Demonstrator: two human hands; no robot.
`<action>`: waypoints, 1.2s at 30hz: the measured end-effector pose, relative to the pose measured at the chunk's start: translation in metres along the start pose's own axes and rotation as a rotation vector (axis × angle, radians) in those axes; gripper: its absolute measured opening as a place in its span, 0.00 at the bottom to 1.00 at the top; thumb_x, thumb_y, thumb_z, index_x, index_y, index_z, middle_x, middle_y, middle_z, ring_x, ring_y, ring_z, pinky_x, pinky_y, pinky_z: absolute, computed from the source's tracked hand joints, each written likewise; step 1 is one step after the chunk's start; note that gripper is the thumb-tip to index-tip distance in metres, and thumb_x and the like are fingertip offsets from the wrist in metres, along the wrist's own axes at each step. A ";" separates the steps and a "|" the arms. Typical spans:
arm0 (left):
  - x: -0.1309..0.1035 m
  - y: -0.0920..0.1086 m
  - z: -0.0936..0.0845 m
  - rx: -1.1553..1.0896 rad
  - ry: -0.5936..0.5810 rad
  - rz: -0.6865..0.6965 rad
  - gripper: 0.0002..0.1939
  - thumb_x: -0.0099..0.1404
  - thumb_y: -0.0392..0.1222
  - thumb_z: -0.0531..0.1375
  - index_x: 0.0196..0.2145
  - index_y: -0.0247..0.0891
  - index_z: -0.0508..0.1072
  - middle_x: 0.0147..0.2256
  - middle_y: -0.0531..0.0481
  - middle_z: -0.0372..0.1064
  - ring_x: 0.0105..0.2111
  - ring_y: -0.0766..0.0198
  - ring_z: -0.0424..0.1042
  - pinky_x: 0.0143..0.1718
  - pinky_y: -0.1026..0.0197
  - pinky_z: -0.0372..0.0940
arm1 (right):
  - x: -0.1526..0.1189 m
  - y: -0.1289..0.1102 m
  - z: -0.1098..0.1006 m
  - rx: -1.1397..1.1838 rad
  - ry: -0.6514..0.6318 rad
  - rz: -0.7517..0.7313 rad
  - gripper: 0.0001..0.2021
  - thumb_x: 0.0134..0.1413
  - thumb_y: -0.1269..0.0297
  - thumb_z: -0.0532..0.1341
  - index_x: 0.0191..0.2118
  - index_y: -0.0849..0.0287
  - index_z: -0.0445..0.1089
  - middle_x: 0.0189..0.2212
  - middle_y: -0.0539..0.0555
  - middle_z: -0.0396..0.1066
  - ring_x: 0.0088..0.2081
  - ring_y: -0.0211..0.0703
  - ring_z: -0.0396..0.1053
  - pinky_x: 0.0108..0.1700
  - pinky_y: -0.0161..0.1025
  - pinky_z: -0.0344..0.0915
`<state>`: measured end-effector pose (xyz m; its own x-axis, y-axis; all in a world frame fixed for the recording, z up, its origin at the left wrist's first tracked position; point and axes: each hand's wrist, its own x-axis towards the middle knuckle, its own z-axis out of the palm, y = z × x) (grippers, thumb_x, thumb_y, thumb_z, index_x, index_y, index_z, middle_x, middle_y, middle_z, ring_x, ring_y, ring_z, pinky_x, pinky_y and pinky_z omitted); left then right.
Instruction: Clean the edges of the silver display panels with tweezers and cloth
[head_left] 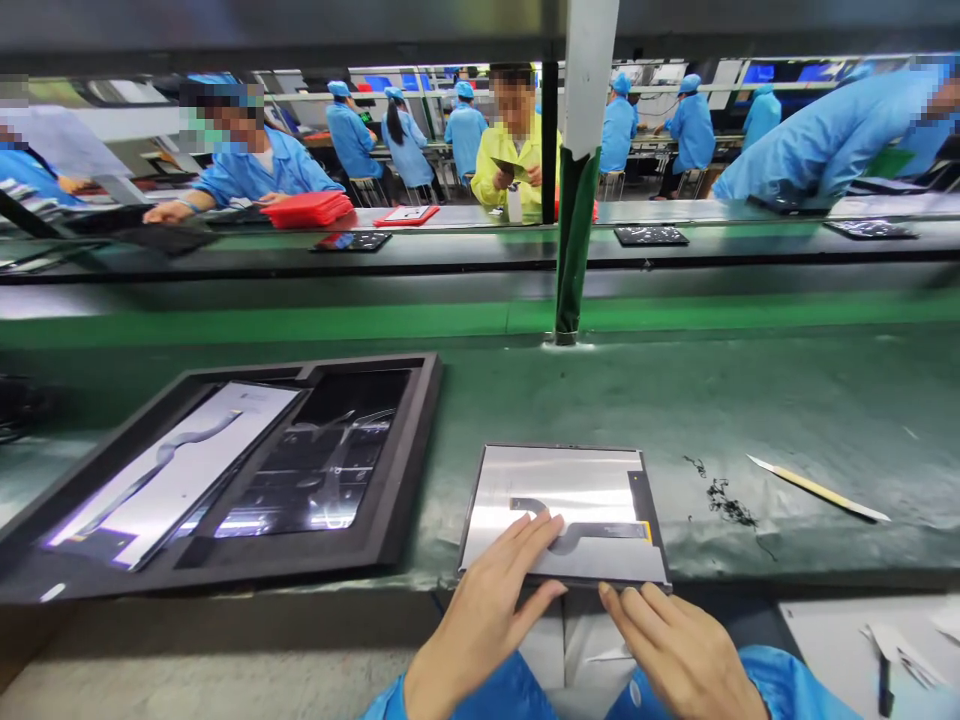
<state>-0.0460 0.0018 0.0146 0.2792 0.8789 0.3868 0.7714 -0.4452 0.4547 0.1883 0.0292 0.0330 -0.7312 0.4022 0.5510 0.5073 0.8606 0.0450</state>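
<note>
Head view: one screen panel [551,480] lies silver back up on the green bench [825,400], right at its near edge, with a grey ribbon cable [604,531] across its back. Left hand [476,615] rests on it, long fingers [527,540] laid out near the cable and fairly close together, thumb apart by the near rim. Right hand [682,640] is at that same rim toward the right corner, fingers bent; whether they pinch anything (rim, film, tape?) I can't tell.

Step in hand, my read: steadying the panel while working along its near edge. Next move calls for light, even left-hand pressure, keeping off the cable, and a small controlled right-hand motion along the rim. Main risk looks like snagging the cable or tipping the panel off the bench edge.

Around it: black scraps [729,503] and a thin pale pointed tool [819,489] (blade or stick, unclear) to the right, neither touched; on the left, a black tray [409,455] holding a silver-backed panel [214,450] and glossy dark ones [315,465]. Co-workers sit beyond.
</note>
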 end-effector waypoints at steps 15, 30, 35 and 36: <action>0.000 -0.002 0.002 0.030 0.021 0.009 0.26 0.74 0.49 0.53 0.66 0.45 0.56 0.58 0.49 0.69 0.59 0.57 0.68 0.58 0.56 0.67 | -0.001 -0.004 0.000 -0.020 -0.020 0.012 0.24 0.71 0.77 0.40 0.44 0.70 0.75 0.27 0.55 0.73 0.28 0.40 0.67 0.26 0.39 0.59; -0.002 -0.003 0.003 0.040 0.020 0.009 0.27 0.74 0.49 0.53 0.67 0.46 0.55 0.58 0.48 0.70 0.59 0.55 0.68 0.57 0.54 0.68 | -0.001 -0.006 0.000 -0.034 -0.007 0.034 0.24 0.71 0.77 0.40 0.43 0.69 0.75 0.27 0.55 0.73 0.27 0.40 0.67 0.26 0.38 0.60; -0.003 -0.005 0.004 0.028 0.014 0.005 0.27 0.73 0.49 0.54 0.67 0.46 0.55 0.58 0.48 0.70 0.58 0.56 0.69 0.57 0.54 0.68 | -0.001 -0.006 -0.001 -0.028 -0.006 0.025 0.24 0.70 0.78 0.40 0.44 0.70 0.74 0.27 0.56 0.73 0.28 0.40 0.68 0.26 0.38 0.60; -0.003 -0.006 0.004 0.031 0.015 0.006 0.27 0.73 0.49 0.54 0.67 0.46 0.55 0.58 0.47 0.70 0.58 0.56 0.69 0.56 0.54 0.69 | -0.001 -0.005 -0.002 -0.022 -0.004 0.022 0.24 0.70 0.77 0.39 0.44 0.70 0.74 0.27 0.56 0.73 0.27 0.40 0.68 0.26 0.38 0.60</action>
<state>-0.0490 0.0023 0.0075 0.2757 0.8735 0.4013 0.7869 -0.4448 0.4276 0.1867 0.0238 0.0338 -0.7215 0.4224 0.5486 0.5332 0.8444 0.0511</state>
